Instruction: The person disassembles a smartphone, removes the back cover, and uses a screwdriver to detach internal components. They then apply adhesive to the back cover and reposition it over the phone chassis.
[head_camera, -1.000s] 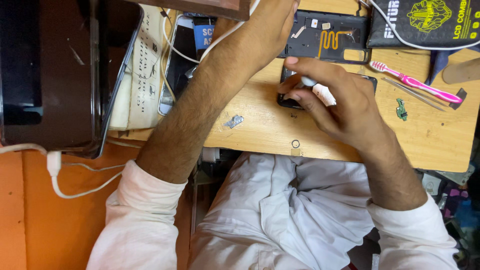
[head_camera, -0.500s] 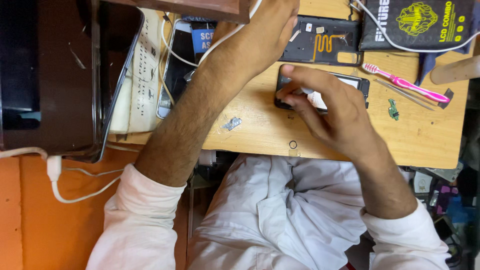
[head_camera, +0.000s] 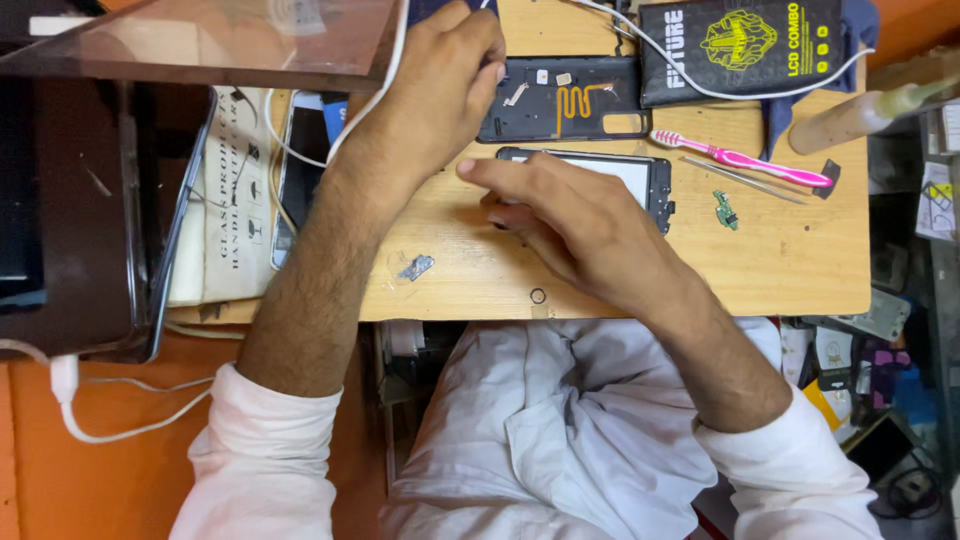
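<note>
My right hand lies flat over the near edge of the opened phone, fingers spread and pressing down on it, not curled around it. The phone sits on the wooden board, screen side pale. My left hand reaches up to the dark back cover just beyond it, fingertips at its left edge; whether they pinch anything I cannot tell. A pink toothbrush lies to the right, tweezers beside it.

left hand reaches far forward, fingers curled; right hand lies palm-down, forefinger stretched out leftward.
</note>
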